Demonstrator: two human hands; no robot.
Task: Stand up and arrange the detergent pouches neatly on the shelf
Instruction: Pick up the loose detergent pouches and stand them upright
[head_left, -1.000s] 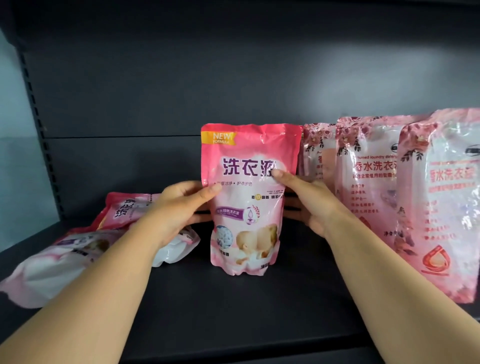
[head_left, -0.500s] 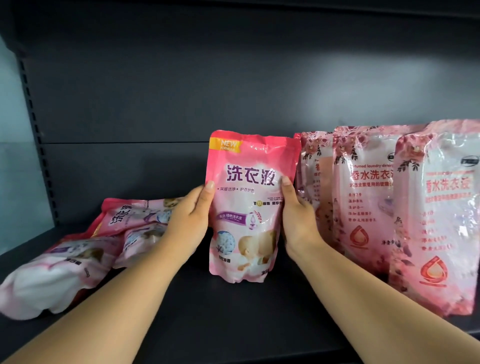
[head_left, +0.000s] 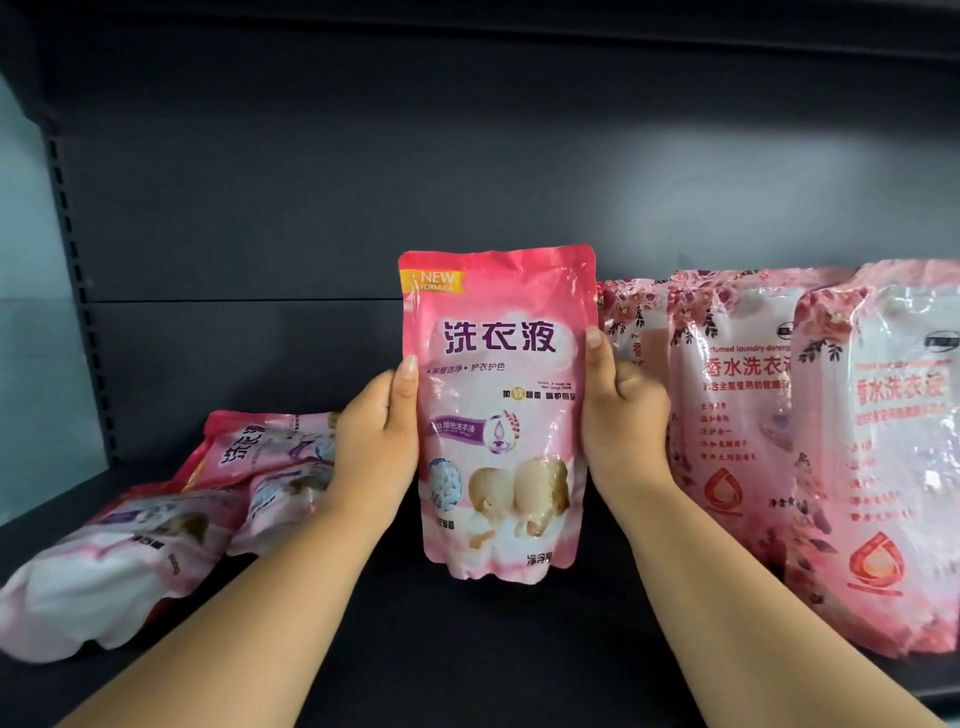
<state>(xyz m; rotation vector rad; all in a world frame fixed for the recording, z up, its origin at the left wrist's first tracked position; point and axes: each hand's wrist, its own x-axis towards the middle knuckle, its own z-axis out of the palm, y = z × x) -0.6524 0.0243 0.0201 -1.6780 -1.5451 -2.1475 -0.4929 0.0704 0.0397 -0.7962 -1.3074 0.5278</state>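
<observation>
Both hands, left hand (head_left: 376, 447) and right hand (head_left: 621, 421), fingers clamped on its side edges, hold a glossy pink plastic detergent pouch (head_left: 498, 415) upright mid-shelf on the dark metal shelf (head_left: 467, 649), likely next to be slid right against the standing pink floral pouches (head_left: 743, 415), while toppled pink pouches (head_left: 156, 530) wait at left.

A person's left hand (head_left: 376, 447) and right hand (head_left: 621, 421) grip the sides of an upright pink detergent pouch (head_left: 498, 410) at the middle of a dark shelf (head_left: 467, 649). Floral pouches (head_left: 753, 415) stand in a row toward the shelf's right edge; fallen pouches (head_left: 156, 525) lie heaped toward its left edge.
</observation>
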